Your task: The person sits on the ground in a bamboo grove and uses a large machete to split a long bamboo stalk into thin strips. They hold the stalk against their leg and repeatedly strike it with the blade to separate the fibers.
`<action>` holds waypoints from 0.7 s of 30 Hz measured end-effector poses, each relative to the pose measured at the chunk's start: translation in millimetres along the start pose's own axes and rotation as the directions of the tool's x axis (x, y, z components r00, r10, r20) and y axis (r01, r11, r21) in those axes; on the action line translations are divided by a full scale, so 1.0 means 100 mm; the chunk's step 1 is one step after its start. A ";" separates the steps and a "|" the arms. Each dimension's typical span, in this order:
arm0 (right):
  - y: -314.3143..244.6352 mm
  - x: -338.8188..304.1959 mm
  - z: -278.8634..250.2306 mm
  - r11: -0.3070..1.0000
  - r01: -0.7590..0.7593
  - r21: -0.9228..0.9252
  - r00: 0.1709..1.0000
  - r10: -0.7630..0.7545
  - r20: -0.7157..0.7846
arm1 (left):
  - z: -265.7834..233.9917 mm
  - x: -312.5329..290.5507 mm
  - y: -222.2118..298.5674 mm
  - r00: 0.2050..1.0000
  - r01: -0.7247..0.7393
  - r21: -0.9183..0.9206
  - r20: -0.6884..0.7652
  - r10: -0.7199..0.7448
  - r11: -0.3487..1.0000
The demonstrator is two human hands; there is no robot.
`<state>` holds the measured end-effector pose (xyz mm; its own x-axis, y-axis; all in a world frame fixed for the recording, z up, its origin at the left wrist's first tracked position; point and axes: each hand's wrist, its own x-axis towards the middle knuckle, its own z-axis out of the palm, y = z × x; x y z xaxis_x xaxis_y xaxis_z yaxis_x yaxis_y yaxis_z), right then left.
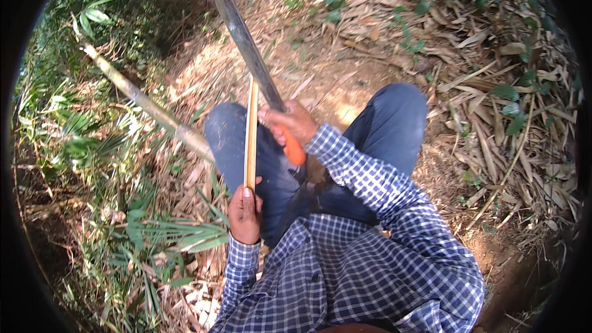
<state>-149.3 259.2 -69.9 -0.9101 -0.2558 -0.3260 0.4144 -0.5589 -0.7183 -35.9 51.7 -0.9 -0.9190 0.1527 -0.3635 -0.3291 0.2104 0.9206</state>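
Note:
My right hand point(295, 122) is closed round the orange handle of a machete point(246, 43). Its long dark blade points up and to the left, away from me. In my left hand point(245, 213) is the lower end of a split bamboo strip point(251, 135), gripped with the thumb along it. The strip stands nearly straight up in the picture, over my left knee. Its far end lies close to the blade, partly behind or against it; whether they touch I cannot tell. The fingers of my right hand are near the strip's right side.
A long bamboo pole point(139, 95) slants from the upper left to my left knee. Dry leaves point(493, 111) cover the ground on the right, with bare soil point(327, 68) ahead. Green plants point(74, 129) grow on the left. My bent knees point(394, 117) frame the work.

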 end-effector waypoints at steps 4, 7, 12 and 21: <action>-0.17 -0.02 -0.09 0.978 0.081 0.193 0.997 -0.080 -0.014 | 0.15 0.26 0.15 0.994 -0.010 -0.027 0.113 0.013 1.000; -0.32 -0.05 -0.09 0.947 0.171 0.271 0.985 -0.174 -0.012 | 0.14 0.30 0.18 0.987 -0.026 0.058 0.162 0.016 0.998; -0.44 -0.10 -0.20 0.943 0.197 0.269 0.974 -0.158 -0.159 | 0.03 0.49 -0.03 0.858 -0.490 0.470 0.112 0.501 0.734; -0.33 -0.12 -0.18 0.890 0.259 0.375 0.961 -0.197 -0.197 | -1.72 2.12 -0.31 0.920 0.173 0.853 -0.318 0.229 0.492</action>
<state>-152.4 294.7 -52.9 -0.9560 0.0194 -0.2927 0.1337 -0.8594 -0.4935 -258.3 -88.9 -81.8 -0.9899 -0.1188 -0.0778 -0.1355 0.9539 0.2677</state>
